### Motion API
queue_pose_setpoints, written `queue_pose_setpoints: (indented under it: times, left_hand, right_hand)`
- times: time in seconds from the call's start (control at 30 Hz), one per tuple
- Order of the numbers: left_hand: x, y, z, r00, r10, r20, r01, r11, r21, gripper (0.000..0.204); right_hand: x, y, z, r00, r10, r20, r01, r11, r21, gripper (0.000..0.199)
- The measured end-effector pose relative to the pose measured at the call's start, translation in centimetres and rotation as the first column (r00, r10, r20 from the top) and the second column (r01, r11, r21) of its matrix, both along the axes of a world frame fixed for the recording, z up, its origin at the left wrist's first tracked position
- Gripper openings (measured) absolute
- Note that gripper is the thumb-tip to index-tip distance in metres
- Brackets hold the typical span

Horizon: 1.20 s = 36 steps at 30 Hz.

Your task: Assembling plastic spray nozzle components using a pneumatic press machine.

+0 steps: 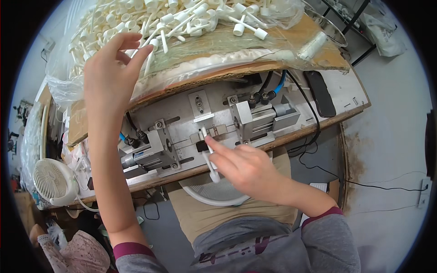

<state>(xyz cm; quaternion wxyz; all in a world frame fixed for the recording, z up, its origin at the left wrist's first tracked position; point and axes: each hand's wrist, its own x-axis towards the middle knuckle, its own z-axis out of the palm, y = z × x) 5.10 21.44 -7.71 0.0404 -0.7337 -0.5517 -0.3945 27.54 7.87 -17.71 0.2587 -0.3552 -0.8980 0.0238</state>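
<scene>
My left hand (108,75) is raised over the near left part of a heap of white plastic pieces (182,20), each a thin stem with a short cup-like end. Its thumb and fingers are curved and apart, with nothing between them. A piece from the heap lies just past the thumb tip. At the middle of a metal clamping fixture (214,132), my right hand (250,170) has its fingers closed on a white plastic stem (214,173). One end of the stem lies at the small block; the other hangs toward me. My right thumb is hidden.
Two metal pneumatic cylinders (261,118) (150,152) flank the fixture. A cardboard sheet (291,63) under the heap overhangs it. Nearby are a black phone (320,93), cables, a white fan (53,182), and a white mesh basket (216,195) on my lap. Another person's arm shows lower left.
</scene>
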Motion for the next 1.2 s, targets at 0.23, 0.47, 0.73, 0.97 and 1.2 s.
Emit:
queue_pose_setpoints:
  times: [0.23,0.47,0.73,0.97,1.2]
  left_hand:
    - [-0.4,4.8,-1.4,0.984,0.067,-0.165,-0.107,0.962,-0.252,0.029]
    - [-0.8,2.1,0.1,0.999,0.021,0.041,-0.013,0.983,-0.182,0.024]
    - [0.1,-6.4,0.1,0.946,-0.3,-0.127,0.31,0.948,0.075,0.04]
    - [0.3,-13.8,-5.2,0.931,-0.364,-0.022,0.359,0.924,-0.131,0.04]
    - [2.9,-15.0,-9.9,0.944,-0.307,-0.125,0.283,0.943,-0.176,0.034]
  right_hand:
    - [-1.6,0.1,-1.1,0.998,-0.046,0.046,0.041,0.994,0.103,0.02]
    - [-2.1,1.0,-0.2,0.992,-0.016,0.126,0.004,0.995,0.097,0.019]
    - [-1.8,1.7,1.4,0.978,-0.01,0.209,-0.001,0.998,0.057,0.022]
    - [0.4,8.4,8.6,0.935,-0.188,-0.301,0.11,0.96,-0.259,0.014]
    - [2.1,18.5,9.5,0.872,-0.488,-0.035,0.489,0.865,0.113,0.027]
